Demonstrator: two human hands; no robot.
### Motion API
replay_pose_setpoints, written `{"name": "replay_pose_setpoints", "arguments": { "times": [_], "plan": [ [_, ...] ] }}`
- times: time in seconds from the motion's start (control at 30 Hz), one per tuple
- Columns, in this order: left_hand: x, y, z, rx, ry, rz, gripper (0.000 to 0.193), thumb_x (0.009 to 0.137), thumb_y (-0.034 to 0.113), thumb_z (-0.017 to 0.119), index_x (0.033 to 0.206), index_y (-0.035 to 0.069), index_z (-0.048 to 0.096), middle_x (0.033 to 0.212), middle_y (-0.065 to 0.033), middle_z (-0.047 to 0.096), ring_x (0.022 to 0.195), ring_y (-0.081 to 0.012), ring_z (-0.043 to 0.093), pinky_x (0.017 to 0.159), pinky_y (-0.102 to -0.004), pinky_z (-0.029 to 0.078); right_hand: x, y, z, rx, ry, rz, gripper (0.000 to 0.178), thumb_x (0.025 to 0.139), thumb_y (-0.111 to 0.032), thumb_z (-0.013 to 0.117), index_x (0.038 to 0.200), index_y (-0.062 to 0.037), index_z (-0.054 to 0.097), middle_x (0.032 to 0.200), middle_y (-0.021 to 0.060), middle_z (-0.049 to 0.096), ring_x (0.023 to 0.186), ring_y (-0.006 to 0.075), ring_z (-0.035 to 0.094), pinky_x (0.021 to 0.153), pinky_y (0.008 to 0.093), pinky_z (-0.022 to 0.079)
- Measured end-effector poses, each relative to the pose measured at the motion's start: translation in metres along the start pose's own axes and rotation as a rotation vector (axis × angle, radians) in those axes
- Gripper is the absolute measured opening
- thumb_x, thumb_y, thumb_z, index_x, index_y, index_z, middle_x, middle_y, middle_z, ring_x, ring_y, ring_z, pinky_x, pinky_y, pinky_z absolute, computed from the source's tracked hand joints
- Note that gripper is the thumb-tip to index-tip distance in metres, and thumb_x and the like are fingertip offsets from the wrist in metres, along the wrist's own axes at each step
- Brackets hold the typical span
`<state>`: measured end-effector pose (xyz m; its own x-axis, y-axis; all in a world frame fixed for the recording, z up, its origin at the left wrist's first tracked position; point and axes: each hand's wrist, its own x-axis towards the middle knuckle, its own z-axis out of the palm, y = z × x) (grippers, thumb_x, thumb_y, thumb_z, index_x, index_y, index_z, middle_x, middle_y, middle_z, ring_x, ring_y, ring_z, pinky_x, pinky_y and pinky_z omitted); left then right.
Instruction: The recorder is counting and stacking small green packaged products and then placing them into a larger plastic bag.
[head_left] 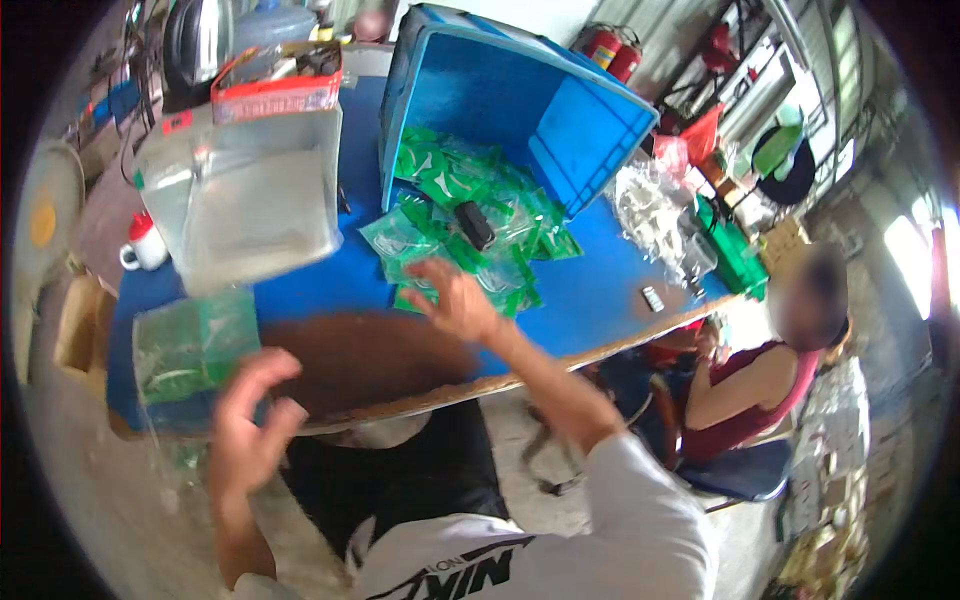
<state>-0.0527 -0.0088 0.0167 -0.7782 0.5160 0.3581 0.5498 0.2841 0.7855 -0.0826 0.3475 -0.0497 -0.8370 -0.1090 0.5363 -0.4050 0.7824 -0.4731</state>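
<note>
A workshop is filled by a blue desk [610, 275]. At centre, green-and-clear packets [440, 185] are heaped inside and before a tipped blue bin [490, 90]. The right hand [450, 303] is held with fingers parted at the heap's lower edge, nothing visibly gripped. The left hand [255, 415], lower left, is held loosely open, apparently empty, near a flat green bag [225, 330]. Many packets are left heaped; how much is done cannot be told.

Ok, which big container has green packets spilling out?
The blue container, tipped, with green packets heaped from its mouth toward the right hand; the pale translucent container on its left shows none spilling.
</note>
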Motion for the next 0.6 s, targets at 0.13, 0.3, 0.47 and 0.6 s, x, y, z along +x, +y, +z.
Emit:
{"name": "replay_pose_setpoints", "arguments": {
  "times": [0.13,0.3,0.47,0.6],
  "plan": [
    [0.033,-0.106,-0.062,0.558,0.385,-0.121,0.067,0.089,0.029,0.072,0.145,0.004,0.044,0.149,-0.0214,0.042,0.137,-0.0379,0.041,0.114,-0.0450,0.032,0.042,0.133,-0.060,-0.459,0.200,-0.055,0.064,0.078,-0.044,0.079,0.123,-0.0019,0.060,0.116,0.0200,0.061,0.112,0.0391,0.057,0.096,0.0486,0.047],
    [0.016,-0.176,-0.049,0.945,0.127,-0.587,0.095,0.088,0.069,0.055,0.157,0.013,0.023,0.163,-0.0194,0.018,0.150,-0.0410,0.016,0.118,-0.0619,0.009,0.060,0.163,-0.038,-0.674,0.199,0.514,0.081,0.074,-0.055,0.079,0.131,-0.0025,0.054,0.130,0.0196,0.052,0.122,0.0383,0.050,0.096,0.0517,0.045],
    [0.012,-0.180,-0.041,1.039,0.224,-0.631,0.095,0.088,0.070,0.053,0.158,0.013,0.022,0.163,-0.0194,0.018,0.150,-0.0419,0.015,0.118,-0.0623,0.007,0.046,0.185,-0.026,-0.679,0.122,0.631,0.064,0.078,-0.048,0.077,0.118,-0.0019,0.059,0.121,0.0196,0.054,0.117,0.0373,0.053,0.092,0.0499,0.049],
    [0.021,-0.177,-0.034,1.015,0.200,-0.593,0.095,0.089,0.069,0.053,0.158,0.014,0.021,0.163,-0.0194,0.016,0.150,-0.0411,0.012,0.118,-0.0618,0.005,0.048,0.188,-0.042,-0.693,0.185,0.542,0.063,0.076,-0.040,0.080,0.120,-0.0028,0.055,0.115,0.0173,0.055,0.109,0.0358,0.057,0.088,0.0473,0.049]
  ]
}}
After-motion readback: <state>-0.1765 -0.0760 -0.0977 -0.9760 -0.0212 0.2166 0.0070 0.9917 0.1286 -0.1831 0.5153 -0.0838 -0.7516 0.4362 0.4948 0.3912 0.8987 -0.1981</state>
